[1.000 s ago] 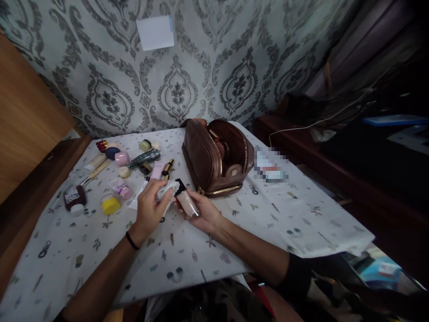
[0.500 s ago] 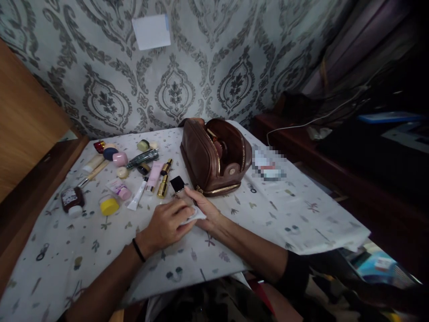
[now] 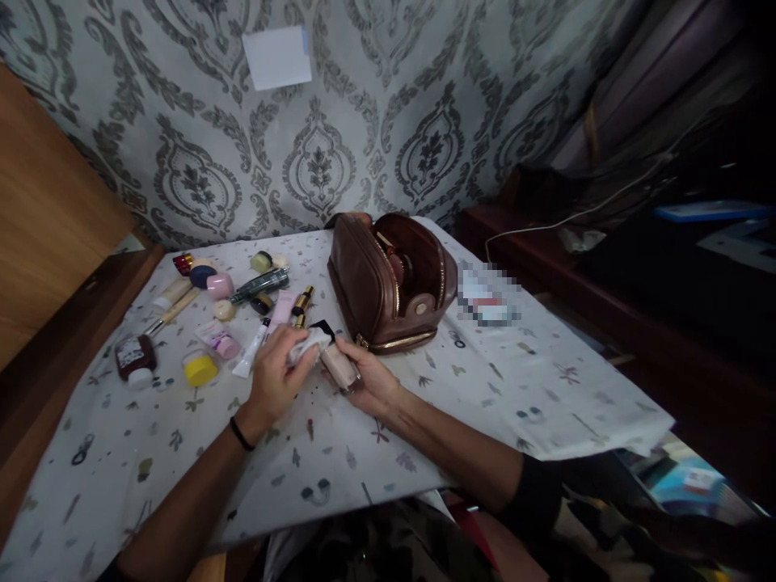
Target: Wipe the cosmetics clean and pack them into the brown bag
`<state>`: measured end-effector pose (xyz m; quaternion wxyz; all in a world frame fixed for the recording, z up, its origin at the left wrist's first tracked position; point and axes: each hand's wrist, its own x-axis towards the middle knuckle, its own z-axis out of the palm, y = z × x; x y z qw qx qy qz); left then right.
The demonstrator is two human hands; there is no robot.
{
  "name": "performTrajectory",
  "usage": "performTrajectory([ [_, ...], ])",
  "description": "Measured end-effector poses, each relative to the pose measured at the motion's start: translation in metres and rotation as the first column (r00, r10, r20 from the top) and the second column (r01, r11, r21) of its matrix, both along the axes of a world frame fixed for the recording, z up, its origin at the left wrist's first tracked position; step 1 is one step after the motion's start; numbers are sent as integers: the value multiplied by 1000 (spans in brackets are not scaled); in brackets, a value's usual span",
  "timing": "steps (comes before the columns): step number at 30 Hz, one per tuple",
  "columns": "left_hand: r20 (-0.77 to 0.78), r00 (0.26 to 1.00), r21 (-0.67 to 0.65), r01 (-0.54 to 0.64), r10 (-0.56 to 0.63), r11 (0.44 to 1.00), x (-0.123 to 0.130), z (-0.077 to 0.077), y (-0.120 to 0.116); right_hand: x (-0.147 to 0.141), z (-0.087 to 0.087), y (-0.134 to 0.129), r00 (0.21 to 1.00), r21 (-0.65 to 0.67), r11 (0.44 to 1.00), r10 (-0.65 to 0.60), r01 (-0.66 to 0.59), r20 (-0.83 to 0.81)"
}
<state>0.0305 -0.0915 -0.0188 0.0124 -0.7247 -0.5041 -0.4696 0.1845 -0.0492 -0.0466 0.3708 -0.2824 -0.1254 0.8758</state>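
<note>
My right hand (image 3: 373, 381) is closed around a small glass bottle of beige foundation (image 3: 339, 368) with a black cap, tilted above the table. A white wipe (image 3: 309, 346) is pinched in my left hand (image 3: 280, 373) and lies against the bottle's capped end, covering part of the black cap. Behind my hands stands an open brown leather cosmetic bag (image 3: 381, 295), unzipped at the top, with a few items inside. Left of the bottle lie a gold-and-black small bottle (image 3: 303, 301), a pink tube (image 3: 282, 311) and a thin white tube (image 3: 247, 356).
More cosmetics lie to the left: a yellow-lidded jar (image 3: 200, 370), a dark red bottle (image 3: 134, 360), a brush (image 3: 175, 309) and a dark green tube (image 3: 260, 284). A patterned white cloth (image 3: 485, 404) covers the table. Right of the bag lies a pixelated item (image 3: 488, 295).
My left hand has moved left and up with the wipe, from the bottle's lower end to its cap. The bottle's beige body now shows in my right hand.
</note>
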Motion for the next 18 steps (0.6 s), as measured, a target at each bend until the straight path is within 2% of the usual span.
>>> performTrajectory([
  [5, -218, 948, 8, 241, -233, 970, 15, 1, -12, 3, -5, 5, 997, 29, 998, 49, -47, -56],
  [9, -197, 916, -20, 352, -349, 936, 20, 1, -16, 3, -5, 4, 995, 43, 996, 84, -82, -49],
  [11, -126, 940, -17, 318, -318, 948, 16, 1, -14, 2, -4, 3, 999, 24, 999, 26, -25, -30],
  [13, -39, 982, -7, 186, -186, 983, 9, 0, -9, 0, -4, 2, 1000, 8, 1000, -23, 23, -11],
  [16, 49, 999, -25, -22, 23, 999, -1, -1, -1, -2, -4, 1, 1000, 14, 1000, 8, -8, -12],
  [18, 39, 999, -36, -28, 29, 999, -3, -1, 1, -2, -5, 2, 999, 3, 1000, 21, -21, -30],
])
